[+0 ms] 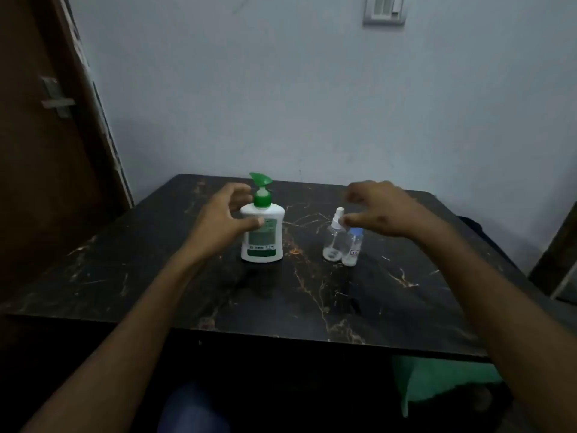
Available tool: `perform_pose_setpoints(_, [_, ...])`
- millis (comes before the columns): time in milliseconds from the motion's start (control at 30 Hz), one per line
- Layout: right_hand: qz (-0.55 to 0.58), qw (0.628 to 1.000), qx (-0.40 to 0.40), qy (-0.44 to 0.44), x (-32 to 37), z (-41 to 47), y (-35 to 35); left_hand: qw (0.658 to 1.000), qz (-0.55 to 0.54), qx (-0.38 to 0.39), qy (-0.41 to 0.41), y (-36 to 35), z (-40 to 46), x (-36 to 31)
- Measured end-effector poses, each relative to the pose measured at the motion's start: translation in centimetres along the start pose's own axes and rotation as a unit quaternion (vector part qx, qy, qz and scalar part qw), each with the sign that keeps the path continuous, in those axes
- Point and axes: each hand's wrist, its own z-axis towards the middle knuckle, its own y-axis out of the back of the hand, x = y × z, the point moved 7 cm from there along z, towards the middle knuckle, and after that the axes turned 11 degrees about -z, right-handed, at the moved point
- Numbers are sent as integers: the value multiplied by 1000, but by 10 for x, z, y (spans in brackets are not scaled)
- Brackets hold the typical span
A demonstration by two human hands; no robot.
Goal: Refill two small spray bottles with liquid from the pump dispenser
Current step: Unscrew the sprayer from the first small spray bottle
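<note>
Head view shows the dark marble-patterned table [312, 307] against a pale wall; brown door [46, 182] at left; nothing blocks either reach; the white pump dispenser with green nozzle [262, 235] stands centre-left, the left hand [224, 217] cupped beside it, thumb touching, seemingly to steady it; the right hand [384, 207] hovers loosely curled, gripping nothing, over two small clear spray bottles [342, 242], touching, caps on.

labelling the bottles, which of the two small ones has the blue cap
The shorter spray bottle on the right, partly under the right hand. The rounder clear bottle beside it has a white sprayer.
</note>
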Motion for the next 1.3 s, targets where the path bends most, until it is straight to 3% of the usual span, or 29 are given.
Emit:
perform_pose_setpoints(300, [-64,998,-17,5,4,17,-24,999,-19,12,43,-11,3,26])
perform_pose_setpoints(633, [50,997,6,66,45,-10,-16,996,-69,50,37,13,-25,22])
perform_pose_setpoints(900, [45,996,6,81,66,-21,-16,995,-84,46,40,15,-40,20])
perform_pose_setpoints(1000, [50,995,13,83,65,-20,-16,998,-11,-56,-4,26,-55,11])
perform_pose_setpoints(1100, [54,995,13,87,65,-19,-17,956,60,-253,-134,28,-100,-25])
perform_pose_setpoints(1133, [54,994,15,89,65,-18,-18,943,64,-274,-177,17,-116,-38])
perform_pose_setpoints(1200, [45,994,13,97,69,-18,-18,946,65,-227,-222,-17,-131,-51])
perform_pose_setpoints(1300, [30,995,-2,95,73,-16,-16,982,69,-117,-134,-65,-115,-31])
